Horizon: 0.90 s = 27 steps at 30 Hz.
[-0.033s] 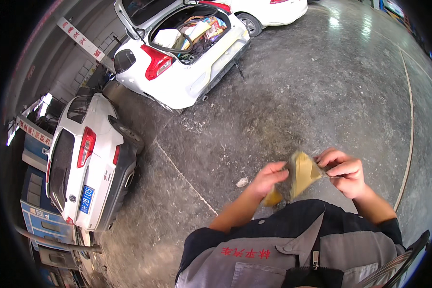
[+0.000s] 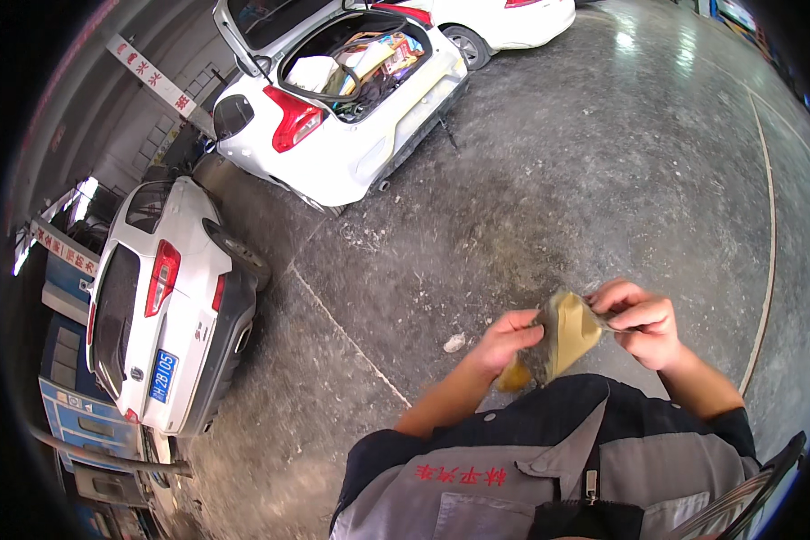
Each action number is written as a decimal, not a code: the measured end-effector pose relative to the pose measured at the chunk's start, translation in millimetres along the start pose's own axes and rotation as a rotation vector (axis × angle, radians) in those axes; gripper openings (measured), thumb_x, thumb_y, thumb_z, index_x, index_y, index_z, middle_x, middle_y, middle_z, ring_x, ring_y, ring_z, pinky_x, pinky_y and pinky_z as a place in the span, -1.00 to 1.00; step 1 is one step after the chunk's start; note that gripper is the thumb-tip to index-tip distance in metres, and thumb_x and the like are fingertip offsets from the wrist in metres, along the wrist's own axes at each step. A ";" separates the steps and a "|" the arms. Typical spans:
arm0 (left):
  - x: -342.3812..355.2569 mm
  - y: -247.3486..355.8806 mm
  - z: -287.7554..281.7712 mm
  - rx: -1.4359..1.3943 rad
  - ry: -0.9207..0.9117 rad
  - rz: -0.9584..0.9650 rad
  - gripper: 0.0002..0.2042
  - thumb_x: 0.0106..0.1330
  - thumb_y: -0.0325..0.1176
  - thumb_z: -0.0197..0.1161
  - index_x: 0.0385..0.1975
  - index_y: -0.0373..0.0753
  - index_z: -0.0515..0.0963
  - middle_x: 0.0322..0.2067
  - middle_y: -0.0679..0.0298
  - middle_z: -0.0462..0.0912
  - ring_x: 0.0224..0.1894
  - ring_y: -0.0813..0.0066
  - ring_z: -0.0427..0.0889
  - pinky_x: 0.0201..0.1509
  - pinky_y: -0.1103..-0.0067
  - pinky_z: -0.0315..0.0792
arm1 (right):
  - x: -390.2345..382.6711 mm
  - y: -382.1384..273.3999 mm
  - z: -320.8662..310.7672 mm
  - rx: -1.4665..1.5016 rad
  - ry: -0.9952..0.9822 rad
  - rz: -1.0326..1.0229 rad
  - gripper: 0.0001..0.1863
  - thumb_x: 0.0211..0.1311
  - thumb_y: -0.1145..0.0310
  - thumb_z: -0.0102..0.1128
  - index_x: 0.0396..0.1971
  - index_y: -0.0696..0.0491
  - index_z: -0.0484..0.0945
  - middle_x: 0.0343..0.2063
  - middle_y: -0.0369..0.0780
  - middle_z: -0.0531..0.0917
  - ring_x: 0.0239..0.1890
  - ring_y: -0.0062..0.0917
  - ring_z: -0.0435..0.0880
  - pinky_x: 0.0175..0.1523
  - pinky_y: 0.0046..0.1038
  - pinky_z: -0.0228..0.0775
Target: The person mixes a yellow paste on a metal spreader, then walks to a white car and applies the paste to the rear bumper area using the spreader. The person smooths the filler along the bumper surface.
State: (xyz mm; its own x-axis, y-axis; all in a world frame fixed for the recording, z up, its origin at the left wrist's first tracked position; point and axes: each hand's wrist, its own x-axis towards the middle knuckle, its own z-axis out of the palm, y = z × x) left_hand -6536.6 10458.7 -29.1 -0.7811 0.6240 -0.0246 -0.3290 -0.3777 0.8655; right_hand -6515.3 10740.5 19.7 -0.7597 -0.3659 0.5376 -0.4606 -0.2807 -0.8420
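Note:
In front of my chest I hold a folded sheet (image 2: 574, 333), tan-yellow on its face and grey along its left side. It looks like sandpaper, but blur keeps me from being sure. My left hand (image 2: 508, 344) pinches the grey side between thumb and fingers. An orange-yellow piece (image 2: 513, 376) hangs just below that hand; whether it belongs to the sheet, I cannot tell. With bent fingers pressed together, my right hand (image 2: 641, 322) grips the sheet's upper right edge.
A white car (image 2: 333, 162) stands ahead with its tailgate raised and its boot full of goods. Another white car (image 2: 184, 288) is parked at the left, near blue cabinets (image 2: 85, 418). A third white car (image 2: 522, 22) is farther back. Pale debris (image 2: 454, 343) lies on the grey floor.
The sheet has tilted slightly and its tan face has shifted a little lower. Both hands keep their hold and have barely moved.

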 end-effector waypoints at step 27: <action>22.0 -2.5 35.2 0.114 -0.093 0.019 -0.74 0.51 -0.40 0.14 0.08 -0.36 0.60 -0.04 0.34 0.70 -0.01 0.56 0.59 0.13 0.55 0.43 | -18.4 -24.6 -40.1 -0.592 0.115 0.026 -0.51 -0.11 0.72 0.09 -0.14 0.09 0.76 0.00 -0.16 0.68 0.06 -0.28 0.61 0.18 -0.26 0.41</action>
State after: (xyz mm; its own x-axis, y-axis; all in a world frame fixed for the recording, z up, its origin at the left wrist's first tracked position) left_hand -6534.3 10497.5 -14.3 -0.7326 0.6798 0.0342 -0.2480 -0.3133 0.9167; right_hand -6508.4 10789.7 28.7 -0.8035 -0.2582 0.5364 -0.5937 0.2809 -0.7541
